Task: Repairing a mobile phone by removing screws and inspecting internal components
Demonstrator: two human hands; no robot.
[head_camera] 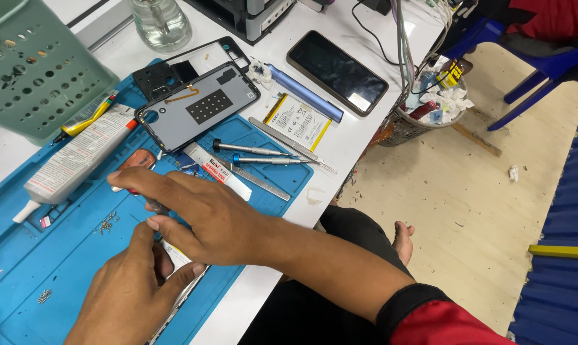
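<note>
Head view:
- Right hand [196, 214]: reaches in from 4 o'clock across the blue work mat [59, 255], palm down. Its grip is pinched together on a thin dark tool [156, 206], forefinger stretched towards 10 o'clock.
- Left hand [132, 291]: comes up from 6 o'clock, just under the right hand. Its grip is closed on the edge of a flat phone part [177, 259], of which only a pale strip shows between the two hands.
- Loose screws [105, 222]: a small scatter on the mat, just at 9 o'clock of the right hand.
- Phone frame [199, 105]: grey, open side up, lying at 12 o'clock of the hands, on the far edge of the mat.
- Glue tube [78, 156]: white, lying aslant at 10 o'clock of the hands.
- Two screwdrivers [254, 155]: side by side on the mat at 1 o'clock of the right hand; a small white tube [222, 176] lies near them.
- Battery [298, 121]: white and yellow, flat on the white worktop [263, 287] beyond the mat.
- Dark phone [337, 71]: screen up, at 1 o'clock, well apart from the hands.
- Green perforated basket [33, 70]: at 10 o'clock, at the far left corner.
- Glass bottle [162, 22]: at 12 o'clock, near the top edge.
- Waste basket [423, 112]: on the floor at 2 o'clock, filled with scraps.
</note>
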